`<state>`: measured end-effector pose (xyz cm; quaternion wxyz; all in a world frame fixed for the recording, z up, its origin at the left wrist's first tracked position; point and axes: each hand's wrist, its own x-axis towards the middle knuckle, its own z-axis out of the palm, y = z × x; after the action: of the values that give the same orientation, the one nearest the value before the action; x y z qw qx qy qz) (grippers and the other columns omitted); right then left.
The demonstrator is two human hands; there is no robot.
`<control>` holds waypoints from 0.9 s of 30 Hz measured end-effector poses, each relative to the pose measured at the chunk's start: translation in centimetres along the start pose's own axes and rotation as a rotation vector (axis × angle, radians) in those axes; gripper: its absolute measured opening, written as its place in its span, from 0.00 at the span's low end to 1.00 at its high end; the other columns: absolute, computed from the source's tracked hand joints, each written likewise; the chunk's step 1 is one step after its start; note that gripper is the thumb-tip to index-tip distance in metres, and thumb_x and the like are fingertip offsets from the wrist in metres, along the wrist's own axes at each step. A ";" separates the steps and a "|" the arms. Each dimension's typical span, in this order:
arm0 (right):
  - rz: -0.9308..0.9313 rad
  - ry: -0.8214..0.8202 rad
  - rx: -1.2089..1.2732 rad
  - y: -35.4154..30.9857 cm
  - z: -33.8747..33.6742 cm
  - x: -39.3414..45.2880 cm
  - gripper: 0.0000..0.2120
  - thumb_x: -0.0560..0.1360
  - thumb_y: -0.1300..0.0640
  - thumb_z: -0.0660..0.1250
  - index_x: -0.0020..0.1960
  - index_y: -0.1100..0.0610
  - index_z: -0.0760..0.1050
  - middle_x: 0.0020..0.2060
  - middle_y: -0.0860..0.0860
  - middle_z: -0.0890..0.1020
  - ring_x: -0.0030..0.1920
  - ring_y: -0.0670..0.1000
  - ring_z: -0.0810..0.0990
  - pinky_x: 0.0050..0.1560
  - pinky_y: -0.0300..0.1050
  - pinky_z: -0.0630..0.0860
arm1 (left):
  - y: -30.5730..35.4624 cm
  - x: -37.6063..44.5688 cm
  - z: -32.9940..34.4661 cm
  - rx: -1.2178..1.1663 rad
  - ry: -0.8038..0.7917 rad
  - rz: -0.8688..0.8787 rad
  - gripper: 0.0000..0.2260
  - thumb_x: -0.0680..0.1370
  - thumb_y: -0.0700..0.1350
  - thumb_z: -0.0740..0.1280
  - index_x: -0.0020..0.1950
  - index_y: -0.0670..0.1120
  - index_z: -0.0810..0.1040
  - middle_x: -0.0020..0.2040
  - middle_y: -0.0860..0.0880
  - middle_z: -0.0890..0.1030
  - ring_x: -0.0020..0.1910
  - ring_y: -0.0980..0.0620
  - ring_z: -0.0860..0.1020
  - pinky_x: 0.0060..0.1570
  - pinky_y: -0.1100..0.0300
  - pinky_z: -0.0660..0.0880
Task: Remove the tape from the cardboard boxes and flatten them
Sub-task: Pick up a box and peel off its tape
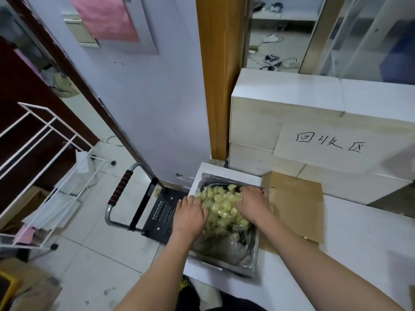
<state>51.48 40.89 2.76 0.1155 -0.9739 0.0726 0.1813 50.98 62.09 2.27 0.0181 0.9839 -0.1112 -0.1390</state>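
Both hands are pressed palm-down into a bin of crumpled tape. Left hand (190,215) lies flat with fingers spread on the left side of the pile, grasping nothing. Right hand (253,204) lies on the far right side, fingers curled down over the wads; whether it grips any cannot be told. Crumpled tape (222,212), yellowish and translucent, fills the far half of the metal bin (251,269), which is lined with a clear plastic bag (221,248). Flattened cardboard box (296,205), brown, lies just right of the bin on the white surface (350,250). Behind it stand white boxes (289,102); a sheet (336,142) on their front reads "回收区". Folding hand truck (157,212) lies on the floor to the left.
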 end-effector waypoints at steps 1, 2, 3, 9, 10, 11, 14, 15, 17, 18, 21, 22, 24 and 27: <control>-0.009 0.034 -0.005 0.0 0.0 -0.7 0.25 0.77 0.42 0.60 0.70 0.54 0.70 0.67 0.53 0.74 0.69 0.56 0.69 0.73 0.58 0.58 | 0.2 -0.5 0.1 0.007 0.001 -0.003 0.20 0.83 0.53 0.50 0.70 0.45 0.69 0.68 0.44 0.73 0.67 0.45 0.70 0.70 0.49 0.64; -0.017 0.058 -0.008 0.1 0.0 -1.5 0.27 0.78 0.41 0.58 0.72 0.54 0.68 0.69 0.55 0.72 0.70 0.57 0.68 0.75 0.58 0.56 | 0.5 -0.9 0.1 0.014 0.001 -0.006 0.21 0.83 0.53 0.50 0.71 0.45 0.69 0.68 0.44 0.73 0.68 0.45 0.69 0.70 0.49 0.64; -0.024 0.060 -0.013 0.2 0.1 -2.5 0.29 0.79 0.40 0.57 0.75 0.55 0.65 0.71 0.56 0.69 0.72 0.58 0.66 0.76 0.58 0.54 | 0.9 -1.2 0.1 0.014 -0.004 -0.008 0.21 0.83 0.53 0.50 0.71 0.46 0.68 0.69 0.44 0.72 0.68 0.45 0.69 0.71 0.49 0.64; -0.015 0.060 -0.055 1.4 0.7 -7.4 0.29 0.79 0.38 0.54 0.73 0.56 0.66 0.70 0.58 0.71 0.70 0.59 0.69 0.72 0.57 0.63 | 4.0 -3.2 0.4 0.019 -0.008 0.073 0.22 0.83 0.54 0.50 0.74 0.45 0.65 0.72 0.43 0.70 0.72 0.44 0.67 0.73 0.48 0.62; 0.000 0.068 -0.048 1.5 0.6 -8.1 0.28 0.79 0.39 0.55 0.71 0.56 0.67 0.68 0.58 0.73 0.68 0.59 0.70 0.69 0.56 0.66 | 4.5 -3.5 0.3 0.026 -0.006 0.096 0.23 0.84 0.54 0.50 0.75 0.45 0.65 0.73 0.42 0.69 0.73 0.44 0.66 0.73 0.48 0.62; 0.015 0.073 -0.037 1.7 0.6 -8.9 0.28 0.79 0.39 0.55 0.70 0.56 0.68 0.66 0.58 0.74 0.66 0.59 0.72 0.67 0.55 0.67 | 5.0 -3.8 0.2 0.029 -0.008 0.120 0.23 0.84 0.53 0.49 0.76 0.44 0.64 0.74 0.41 0.68 0.74 0.43 0.65 0.74 0.47 0.61; 0.051 0.101 -0.038 2.2 0.3 -11.1 0.28 0.78 0.39 0.56 0.70 0.55 0.68 0.65 0.58 0.74 0.64 0.59 0.73 0.64 0.54 0.69 | 6.5 -4.8 -0.3 0.025 -0.007 0.177 0.23 0.84 0.54 0.50 0.76 0.45 0.65 0.74 0.41 0.68 0.74 0.42 0.65 0.74 0.45 0.62; 0.067 0.114 -0.048 2.4 0.1 -11.9 0.28 0.78 0.39 0.57 0.70 0.55 0.68 0.64 0.58 0.75 0.63 0.59 0.74 0.63 0.54 0.70 | 7.1 -5.2 -0.4 0.025 -0.002 0.200 0.23 0.84 0.54 0.49 0.75 0.45 0.66 0.73 0.41 0.70 0.73 0.42 0.66 0.73 0.45 0.62; 0.111 0.122 -0.059 3.0 -0.1 -13.9 0.28 0.78 0.39 0.57 0.70 0.56 0.69 0.63 0.58 0.76 0.62 0.59 0.75 0.61 0.52 0.71 | 8.1 -6.4 -0.5 0.017 0.001 0.248 0.22 0.84 0.54 0.49 0.73 0.45 0.68 0.71 0.42 0.71 0.71 0.42 0.68 0.72 0.45 0.63; 0.136 0.113 -0.057 3.3 0.0 -15.0 0.27 0.78 0.39 0.57 0.69 0.57 0.69 0.62 0.57 0.76 0.61 0.59 0.75 0.59 0.52 0.72 | 8.7 -7.1 -0.4 0.011 -0.010 0.269 0.22 0.84 0.54 0.50 0.72 0.45 0.68 0.70 0.42 0.72 0.70 0.42 0.69 0.71 0.44 0.64; 0.225 0.068 -0.048 4.4 0.2 -18.6 0.26 0.78 0.40 0.57 0.69 0.56 0.69 0.62 0.56 0.76 0.61 0.58 0.75 0.57 0.51 0.72 | 10.6 -9.5 0.1 -0.001 -0.045 0.325 0.21 0.83 0.52 0.52 0.71 0.43 0.69 0.71 0.40 0.71 0.71 0.41 0.67 0.71 0.45 0.63; 0.255 0.064 -0.045 4.9 0.2 -19.8 0.26 0.78 0.41 0.57 0.69 0.56 0.69 0.62 0.56 0.75 0.61 0.58 0.75 0.57 0.51 0.72 | 11.3 -10.2 0.3 -0.002 -0.046 0.347 0.21 0.83 0.52 0.51 0.71 0.43 0.69 0.71 0.40 0.71 0.71 0.40 0.67 0.71 0.45 0.63; 0.308 0.061 -0.041 5.9 0.3 -22.2 0.25 0.78 0.42 0.57 0.69 0.56 0.68 0.62 0.55 0.75 0.61 0.58 0.75 0.57 0.50 0.71 | 13.0 -11.8 0.5 -0.005 -0.046 0.398 0.21 0.84 0.52 0.51 0.72 0.43 0.68 0.70 0.41 0.71 0.71 0.41 0.67 0.71 0.46 0.64; 0.379 0.075 -0.042 7.7 0.5 -25.5 0.24 0.78 0.43 0.57 0.67 0.57 0.69 0.60 0.55 0.75 0.59 0.56 0.75 0.52 0.49 0.70 | 15.9 -13.9 1.0 -0.004 -0.024 0.482 0.22 0.84 0.53 0.51 0.72 0.43 0.68 0.69 0.43 0.71 0.69 0.42 0.67 0.71 0.48 0.63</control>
<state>26.32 36.11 10.24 0.0564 -0.9511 0.2550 0.1649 34.28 49.73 6.12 0.0515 0.9270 -0.3430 -0.1427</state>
